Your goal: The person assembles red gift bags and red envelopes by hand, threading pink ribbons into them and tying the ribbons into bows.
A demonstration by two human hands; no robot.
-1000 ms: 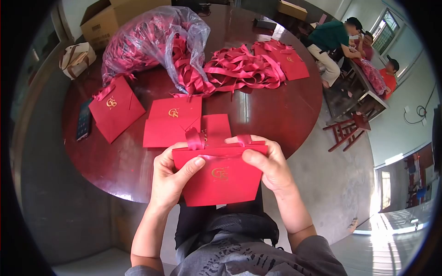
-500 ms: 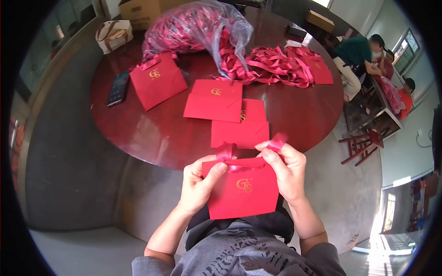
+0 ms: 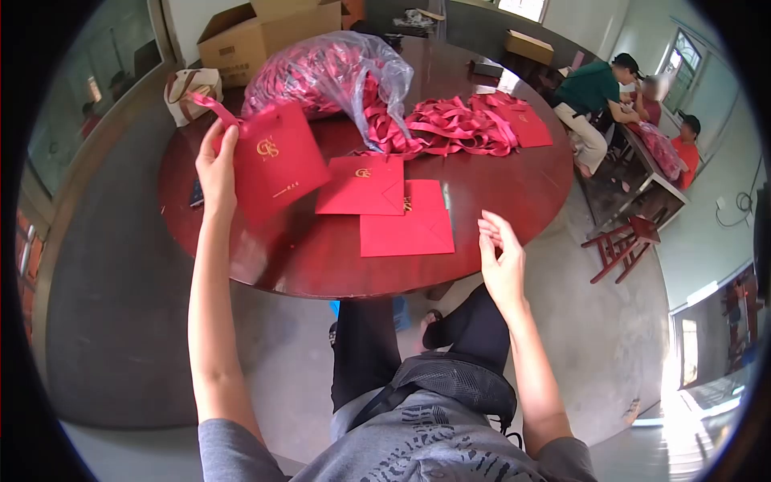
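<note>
My left hand (image 3: 215, 165) is stretched out over the left side of the round dark table (image 3: 498, 185) and grips a red paper bag (image 3: 281, 161) with a gold logo by its left edge. A red ribbon handle sticks up past my fingers. My right hand (image 3: 502, 261) hovers at the table's near edge, fingers apart and holding nothing. Two flat red bags (image 3: 363, 185) (image 3: 409, 229) lie overlapping on the table between my hands.
A clear plastic sack of red ribbons (image 3: 321, 72) and a heap of loose ribbons (image 3: 454, 124) lie at the back. A cardboard box (image 3: 257, 32) and a handbag (image 3: 189, 84) stand beyond. People sit at a second table (image 3: 642, 153) to the right, near a red stool (image 3: 622, 241).
Both hands held the bag in my lap, fingering its ribbon. Now my left hand has carried it out to the left side of the table, and my right hand has let go.
</note>
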